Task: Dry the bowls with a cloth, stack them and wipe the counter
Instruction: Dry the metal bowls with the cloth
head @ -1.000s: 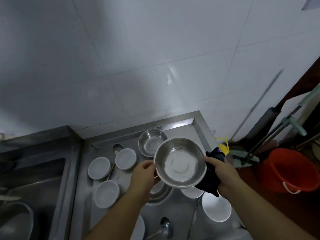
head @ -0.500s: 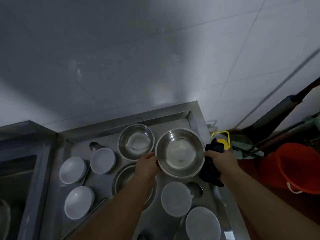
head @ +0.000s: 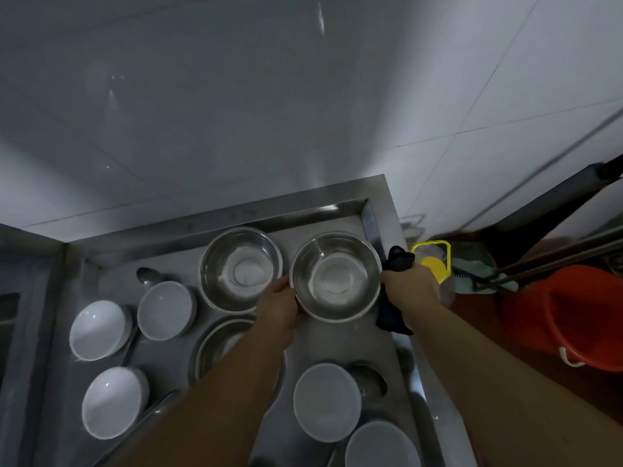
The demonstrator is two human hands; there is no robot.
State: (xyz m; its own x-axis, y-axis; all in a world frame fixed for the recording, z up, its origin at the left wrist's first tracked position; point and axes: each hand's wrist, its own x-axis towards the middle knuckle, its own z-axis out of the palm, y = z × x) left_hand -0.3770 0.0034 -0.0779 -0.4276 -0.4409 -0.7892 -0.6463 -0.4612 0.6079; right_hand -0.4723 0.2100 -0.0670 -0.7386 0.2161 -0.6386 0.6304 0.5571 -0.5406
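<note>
A steel bowl (head: 335,276) is held upright between both hands near the counter's back right corner. My left hand (head: 278,306) grips its left rim. My right hand (head: 409,286) grips its right rim together with a dark cloth (head: 392,313) that hangs below the hand. A second steel bowl (head: 241,268) stands right beside it on the steel counter (head: 340,345). A third steel bowl (head: 215,348) lies partly hidden under my left forearm. Several white bowls (head: 167,310) sit upside down on the counter to the left and in front.
A spoon (head: 146,276) lies at the back left of the counter. A sink edge (head: 20,298) is at far left. Right of the counter stand a yellow-lidded container (head: 433,264), an orange bucket (head: 573,315) and mop handles (head: 556,261). A tiled wall rises behind.
The bowl has come down and back toward the counter's rear right corner, next to the other steel bowl. Both hands keep their hold; the view has tilted further down.
</note>
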